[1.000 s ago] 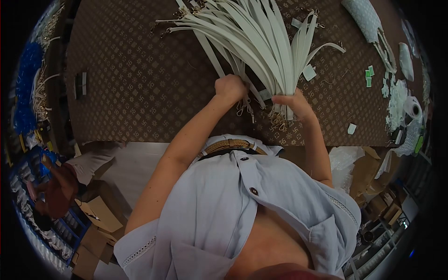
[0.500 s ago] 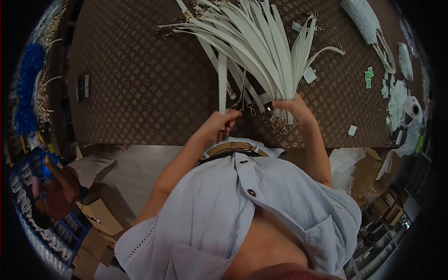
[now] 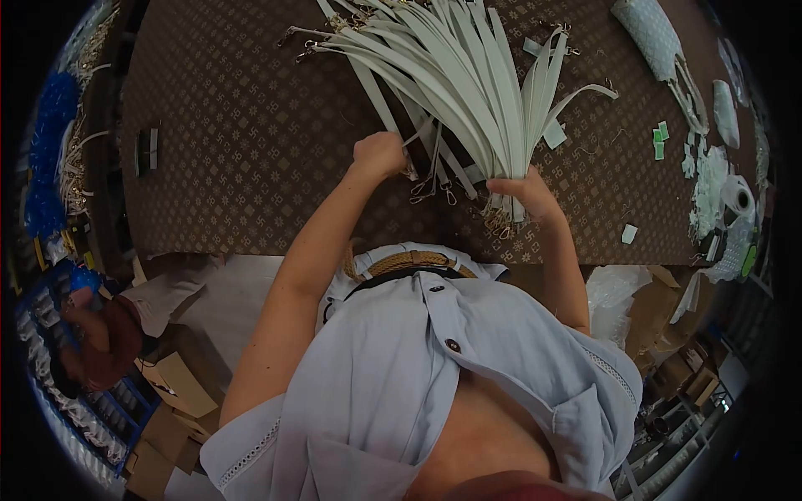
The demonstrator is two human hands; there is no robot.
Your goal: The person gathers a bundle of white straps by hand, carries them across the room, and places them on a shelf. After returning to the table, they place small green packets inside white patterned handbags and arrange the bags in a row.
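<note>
Brown patterned table point(image 3: 225, 167): its near edge crosses mid-frame, and bare cloth at centre left gives room to move. Pale straps point(image 3: 499, 125) fan across upper centre, narrowing toward centre right. There the right hand point(image 3: 535, 198) grips their gathered ends; at centre, the left hand point(image 3: 380, 156) curls its fingers around one strap's end, as far as I can see. Gathering by the ends appears in hand; bringing that end rightward calls for clearing the loose clasps point(image 3: 451, 197) between.
</note>
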